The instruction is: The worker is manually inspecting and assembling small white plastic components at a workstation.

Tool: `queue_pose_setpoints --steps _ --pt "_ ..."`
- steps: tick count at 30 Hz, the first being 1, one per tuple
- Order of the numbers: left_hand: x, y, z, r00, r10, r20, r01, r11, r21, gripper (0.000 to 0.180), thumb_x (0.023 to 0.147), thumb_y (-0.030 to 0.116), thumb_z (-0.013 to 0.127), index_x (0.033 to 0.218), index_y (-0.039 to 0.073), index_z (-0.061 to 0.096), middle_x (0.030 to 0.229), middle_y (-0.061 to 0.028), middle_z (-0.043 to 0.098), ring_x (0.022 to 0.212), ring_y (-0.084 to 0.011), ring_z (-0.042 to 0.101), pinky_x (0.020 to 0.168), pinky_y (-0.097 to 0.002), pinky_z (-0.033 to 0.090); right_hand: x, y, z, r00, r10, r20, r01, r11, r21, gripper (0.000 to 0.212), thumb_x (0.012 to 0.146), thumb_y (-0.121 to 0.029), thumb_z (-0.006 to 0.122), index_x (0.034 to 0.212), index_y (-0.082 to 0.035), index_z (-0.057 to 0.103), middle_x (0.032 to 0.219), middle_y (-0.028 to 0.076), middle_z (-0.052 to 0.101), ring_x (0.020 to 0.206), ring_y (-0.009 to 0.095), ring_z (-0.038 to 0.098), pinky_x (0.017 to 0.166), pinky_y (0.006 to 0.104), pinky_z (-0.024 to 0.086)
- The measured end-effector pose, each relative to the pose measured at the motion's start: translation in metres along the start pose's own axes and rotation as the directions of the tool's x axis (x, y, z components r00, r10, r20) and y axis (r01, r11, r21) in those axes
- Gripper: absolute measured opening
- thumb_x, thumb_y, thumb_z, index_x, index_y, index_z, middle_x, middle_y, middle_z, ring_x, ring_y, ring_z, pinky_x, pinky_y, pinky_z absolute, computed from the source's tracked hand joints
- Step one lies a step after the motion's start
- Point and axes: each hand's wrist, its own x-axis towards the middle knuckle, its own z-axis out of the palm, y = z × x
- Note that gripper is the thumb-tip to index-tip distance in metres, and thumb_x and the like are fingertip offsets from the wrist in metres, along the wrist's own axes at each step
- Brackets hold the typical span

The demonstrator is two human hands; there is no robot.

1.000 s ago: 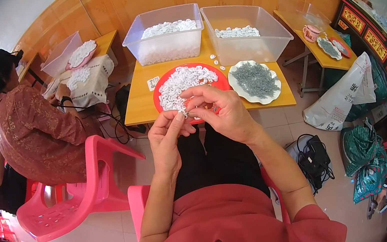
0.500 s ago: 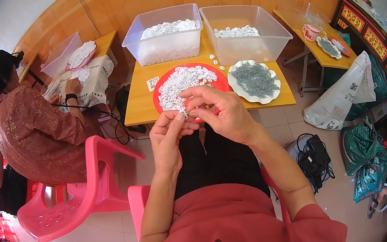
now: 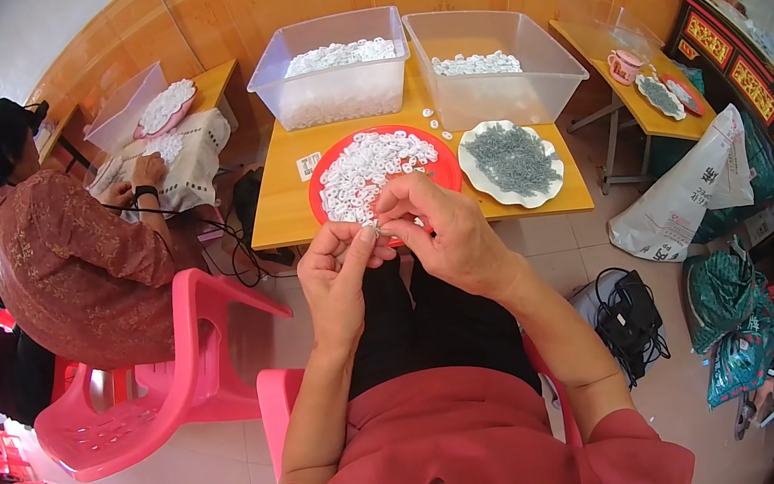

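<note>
My left hand (image 3: 333,273) pinches a small white plastic piece (image 3: 374,228) between thumb and fingertips. From the other side, the thumb and forefinger of my right hand (image 3: 455,236) close in on that piece; whatever sits between them is too small to make out. Both hands are just over the near edge of a round red plate (image 3: 449,171), heaped with small white ring-shaped plastic pieces (image 3: 379,160). To its right lies a white scalloped plate (image 3: 474,170) piled with thin grey parts (image 3: 514,159).
Two clear plastic bins (image 3: 334,98) (image 3: 507,101) with white pieces stand at the back of the yellow table (image 3: 285,202). On the left, a person (image 3: 71,262) works beside a pink chair (image 3: 176,377). Sacks (image 3: 687,184) and a black bag with cords (image 3: 624,311) lie right.
My right fingers have drawn slightly closer together at the white piece, while my left hand keeps its pinch. The person on the left has shifted their hands a little.
</note>
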Motion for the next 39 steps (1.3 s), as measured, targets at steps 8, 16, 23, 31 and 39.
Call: queue_pose_setpoints --steps 8,16,23,31,39 --pt "0.002 -0.002 -0.005 0.999 -0.035 0.030 0.034 0.999 0.043 0.013 0.101 0.011 0.067 0.100 -0.001 0.069 0.089 -0.0095 0.075 0.073 -0.0130 0.070 0.070 -0.0238 0.052 -0.001 0.002 0.002 0.999 0.010 -0.031 -0.010 1.000 0.015 0.022 0.090 0.005 0.071 0.102 -0.002 0.054 0.089 0.009 0.066 0.081 0.021 0.069 0.071 0.0335 0.058" --pt "0.004 -0.009 -0.009 0.994 -0.104 0.038 0.102 0.994 0.041 0.013 0.101 0.013 0.068 0.098 0.000 0.069 0.089 -0.0095 0.075 0.073 -0.0134 0.070 0.069 -0.0239 0.053 -0.004 0.008 0.004 0.999 0.033 -0.027 -0.034 0.999 -0.005 0.023 0.088 0.006 0.072 0.098 -0.001 0.052 0.084 0.009 0.063 0.078 0.021 0.068 0.069 0.0335 0.057" --pt "0.008 -0.017 -0.015 0.972 -0.233 -0.021 0.228 0.963 -0.145 0.013 0.101 0.016 0.066 0.099 0.003 0.068 0.092 -0.0102 0.076 0.077 -0.0145 0.073 0.072 -0.0235 0.056 0.002 0.024 -0.004 0.979 0.202 -0.023 -0.199 0.976 0.087 0.027 0.091 -0.004 0.075 0.115 0.001 0.063 0.102 0.010 0.074 0.089 0.015 0.072 0.072 0.0299 0.056" --pt "0.014 -0.008 -0.032 0.972 -0.207 -0.108 0.166 0.940 -0.299 0.010 0.102 0.014 0.063 0.102 0.003 0.065 0.091 -0.0104 0.074 0.078 -0.0161 0.073 0.072 -0.0249 0.057 0.010 0.122 -0.038 0.903 0.359 -0.236 -0.415 0.872 -0.258 0.017 0.092 -0.015 0.075 0.099 0.000 0.077 0.088 0.014 0.077 0.078 0.022 0.075 0.074 0.0332 0.057" --pt "0.007 -0.004 -0.031 0.970 -0.213 -0.115 0.162 0.925 -0.343 0.010 0.103 0.015 0.062 0.104 0.005 0.064 0.089 -0.0094 0.074 0.077 -0.0161 0.073 0.071 -0.0251 0.056 0.027 0.197 0.005 0.908 0.415 -0.049 -0.338 0.660 -0.671 0.018 0.089 -0.020 0.071 0.095 -0.005 0.080 0.092 0.020 0.075 0.090 0.039 0.072 0.083 0.0497 0.057"
